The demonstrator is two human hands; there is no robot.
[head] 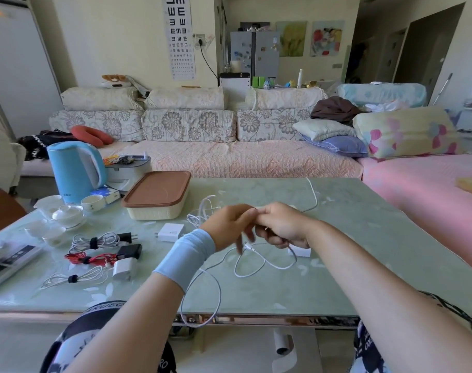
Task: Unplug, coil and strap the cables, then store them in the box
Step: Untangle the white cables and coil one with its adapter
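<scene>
My left hand (229, 224) and my right hand (282, 224) meet above the middle of the table, both pinching a thin white cable (259, 265). Its loops hang from my fingers, one draping over the table's front edge. A white charger block (300, 251) lies just under my right hand. A second loose white cable (205, 211) sits behind my left hand. The cream box with a brown lid (158, 195) stands shut at the back left. Left of my arm lie strapped coils: a white one (95, 242), a red one (89, 259) and another white one (73, 279).
A white adapter (171, 232), a black adapter (130, 251) and a white plug (124, 269) lie near the coils. A blue kettle (76, 170), teacups (65, 215) and a remote (11, 258) crowd the left. A white cord (314, 195) runs off the table's far edge.
</scene>
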